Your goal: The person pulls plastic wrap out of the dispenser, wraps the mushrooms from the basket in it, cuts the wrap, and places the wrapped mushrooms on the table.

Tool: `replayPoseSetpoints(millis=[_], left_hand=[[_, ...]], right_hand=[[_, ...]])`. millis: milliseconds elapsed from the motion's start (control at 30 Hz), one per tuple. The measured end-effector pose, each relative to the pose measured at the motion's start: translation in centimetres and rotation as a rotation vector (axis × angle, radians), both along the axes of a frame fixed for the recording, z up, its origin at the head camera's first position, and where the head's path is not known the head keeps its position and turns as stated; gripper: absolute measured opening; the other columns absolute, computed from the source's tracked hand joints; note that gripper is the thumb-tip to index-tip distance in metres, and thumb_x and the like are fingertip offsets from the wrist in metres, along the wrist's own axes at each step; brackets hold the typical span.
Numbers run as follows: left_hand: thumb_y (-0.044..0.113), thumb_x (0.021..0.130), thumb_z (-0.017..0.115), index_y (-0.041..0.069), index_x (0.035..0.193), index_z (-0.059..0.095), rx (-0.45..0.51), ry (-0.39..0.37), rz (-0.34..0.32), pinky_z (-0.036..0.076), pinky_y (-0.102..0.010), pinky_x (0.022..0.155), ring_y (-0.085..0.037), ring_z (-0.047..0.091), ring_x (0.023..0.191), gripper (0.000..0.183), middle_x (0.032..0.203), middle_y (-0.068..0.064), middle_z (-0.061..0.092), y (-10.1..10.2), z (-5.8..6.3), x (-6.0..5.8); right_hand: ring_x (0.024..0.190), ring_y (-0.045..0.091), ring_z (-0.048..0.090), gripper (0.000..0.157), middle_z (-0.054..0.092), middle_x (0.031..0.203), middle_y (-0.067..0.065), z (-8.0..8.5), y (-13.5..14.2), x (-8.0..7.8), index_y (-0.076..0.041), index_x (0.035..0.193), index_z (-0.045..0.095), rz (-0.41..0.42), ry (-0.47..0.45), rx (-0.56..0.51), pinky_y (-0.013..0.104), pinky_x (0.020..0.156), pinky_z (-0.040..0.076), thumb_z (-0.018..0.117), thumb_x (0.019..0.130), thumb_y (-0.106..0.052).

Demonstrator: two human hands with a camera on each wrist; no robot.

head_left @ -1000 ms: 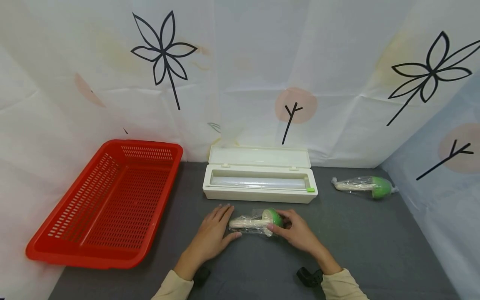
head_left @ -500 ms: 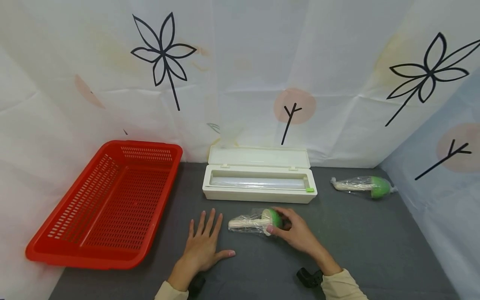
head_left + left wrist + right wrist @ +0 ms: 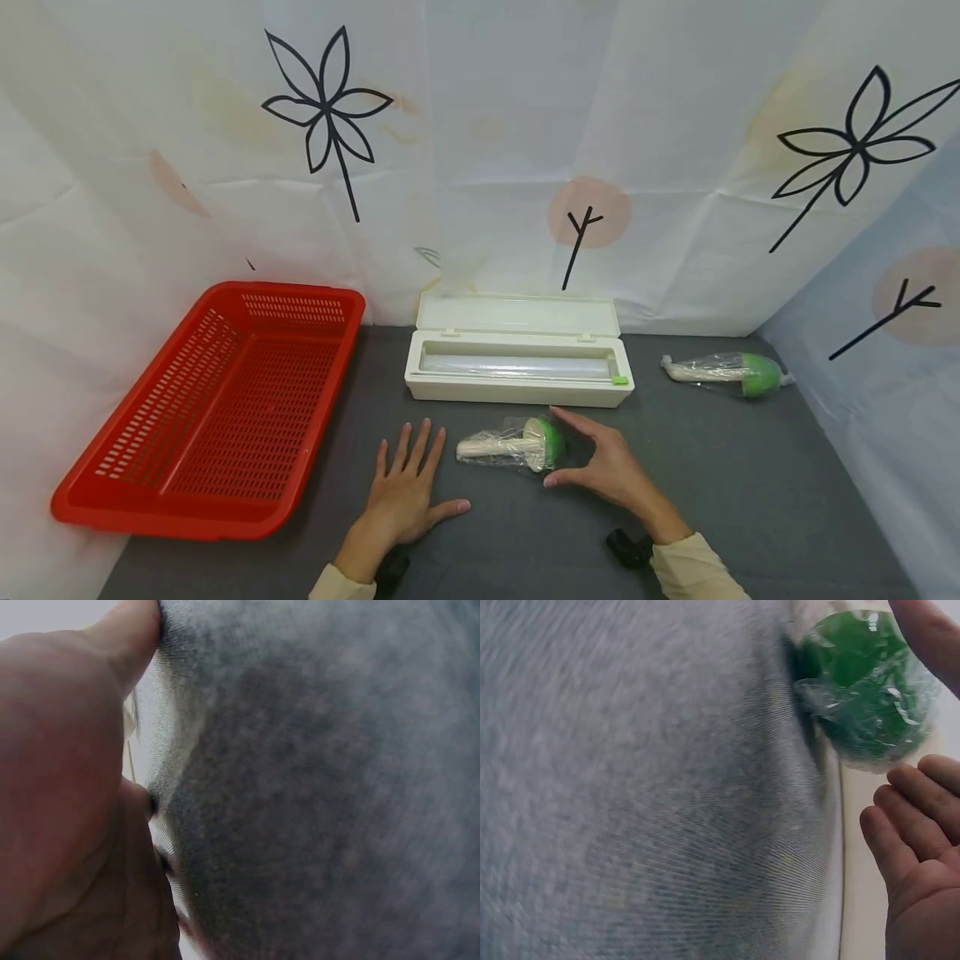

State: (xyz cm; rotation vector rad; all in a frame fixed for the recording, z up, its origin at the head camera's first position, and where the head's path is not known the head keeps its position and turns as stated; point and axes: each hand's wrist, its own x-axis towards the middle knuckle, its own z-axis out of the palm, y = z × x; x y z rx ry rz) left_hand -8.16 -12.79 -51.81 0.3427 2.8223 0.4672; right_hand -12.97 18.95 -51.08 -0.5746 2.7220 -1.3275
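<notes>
A mushroom-shaped item (image 3: 501, 450) with a pale stem and a green cap lies on its side, wrapped in clear film, in the middle of the table. My right hand (image 3: 611, 462) is just right of the cap, thumb and fingers spread apart around it without gripping. In the right wrist view the film-covered green cap (image 3: 866, 682) sits between thumb and fingers, with a gap to the fingers. My left hand (image 3: 401, 500) rests on the cloth, fingers spread, to the left of the stem. The left wrist view shows mostly this hand's palm (image 3: 60, 765) and blurred grey cloth.
Behind the wrapped item stands a white cling film dispenser (image 3: 517, 392), lid up, with a roll of film (image 3: 517, 365) inside. A red plastic basket (image 3: 300, 467) is at the left. Another film-wrapped mushroom-shaped item (image 3: 723, 372) lies at the far right. Patterned white fabric hangs behind.
My left hand has moved left and nearer, away from the stem, and its fingers have spread. My right hand has let go of the green cap and drawn back slightly right.
</notes>
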Motion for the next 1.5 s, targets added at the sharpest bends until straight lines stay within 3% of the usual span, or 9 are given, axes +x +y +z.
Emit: replayPoseSetpoints(millis=[333,667,767,967,1033,1167,1267,1367,1500], left_hand=[[0.072,0.092,0.054,0.013,0.164,0.016,-0.004,-0.015,0.003,-0.004,-0.064,0.117,-0.039,-0.003,0.154,0.101,0.17,-0.012,0.003,-0.1,0.1,-0.1],[0.074,0.091,0.051,0.015,0.164,0.013,0.017,-0.023,0.01,-0.011,-0.063,0.116,-0.037,-0.008,0.154,0.102,0.17,-0.011,-0.001,-0.4,-0.5,-0.2],[0.077,0.091,0.048,0.017,0.165,0.01,0.009,-0.026,0.009,-0.014,-0.061,0.116,-0.035,-0.011,0.154,0.103,0.17,-0.009,-0.004,-0.5,-1.0,-0.2],[0.076,0.091,0.049,0.015,0.164,0.012,0.059,-0.027,0.005,-0.012,-0.063,0.115,-0.037,-0.009,0.154,0.103,0.17,-0.01,-0.001,-0.5,-1.1,-0.3],[0.078,0.09,0.048,0.016,0.165,0.01,0.041,-0.039,0.008,-0.014,-0.062,0.115,-0.036,-0.011,0.154,0.104,0.17,-0.009,-0.003,-0.5,-1.3,-0.3],[0.083,0.088,0.044,0.019,0.165,0.009,-0.006,-0.03,0.016,-0.014,-0.06,0.116,-0.034,-0.012,0.154,0.106,0.17,-0.007,-0.004,-0.5,-2.3,-0.4],[0.085,0.087,0.042,0.019,0.165,0.01,-0.015,0.0,0.017,-0.013,-0.06,0.116,-0.034,-0.011,0.154,0.107,0.17,-0.007,-0.003,-0.6,-2.7,-0.4],[0.085,0.087,0.041,0.018,0.165,0.009,0.002,0.016,0.009,-0.013,-0.062,0.116,-0.035,-0.01,0.154,0.107,0.17,-0.008,-0.004,-0.7,-2.8,-0.3],[0.084,0.088,0.04,0.019,0.165,0.007,-0.008,0.004,-0.002,-0.014,-0.061,0.115,-0.035,-0.012,0.154,0.106,0.17,-0.007,-0.006,-0.6,-2.7,-0.3]], right_hand=[[0.122,0.035,0.061,0.084,0.066,0.133,0.011,-0.7,-0.8,-0.6,-0.015,0.14,0.063,0.002,-0.027,0.001,0.052,0.098,0.049,0.096,0.064,-0.036],[0.123,0.033,0.06,0.078,0.068,0.13,0.009,0.0,0.7,0.9,-0.014,0.134,0.067,-0.064,-0.07,-0.167,0.049,0.098,0.049,0.098,0.064,-0.024],[0.122,0.03,0.061,0.076,0.066,0.132,0.011,0.4,2.7,1.6,-0.011,0.136,0.066,-0.08,-0.081,-0.174,0.047,0.097,0.051,0.096,0.067,-0.023],[0.112,-0.005,0.059,0.074,0.064,0.132,0.018,1.3,8.7,2.8,-0.001,0.136,0.063,-0.158,-0.046,-0.148,0.02,0.09,0.051,0.093,0.07,-0.012],[0.11,-0.012,0.055,0.074,0.064,0.132,0.011,1.8,11.0,3.0,0.003,0.136,0.061,-0.201,-0.044,-0.12,0.014,0.089,0.049,0.093,0.07,-0.01],[0.104,-0.019,0.051,0.077,0.058,0.124,-0.021,2.6,15.9,3.2,0.008,0.139,0.056,-0.296,-0.092,-0.039,0.01,0.082,0.049,0.092,0.074,-0.013],[0.099,-0.022,0.048,0.079,0.052,0.121,-0.027,2.8,19.5,2.8,0.011,0.141,0.052,-0.354,-0.129,0.019,0.009,0.077,0.049,0.09,0.077,-0.016],[0.095,-0.024,0.045,0.081,0.057,0.137,0.001,2.9,22.5,2.1,0.011,0.144,0.047,-0.39,-0.166,0.075,0.009,0.073,0.049,0.088,0.081,-0.018],[0.094,-0.021,0.048,0.084,0.036,0.147,0.04,3.5,25.3,1.0,0.006,0.151,0.04,-0.407,-0.237,0.13,0.011,0.071,0.05,0.084,0.086,-0.024]])
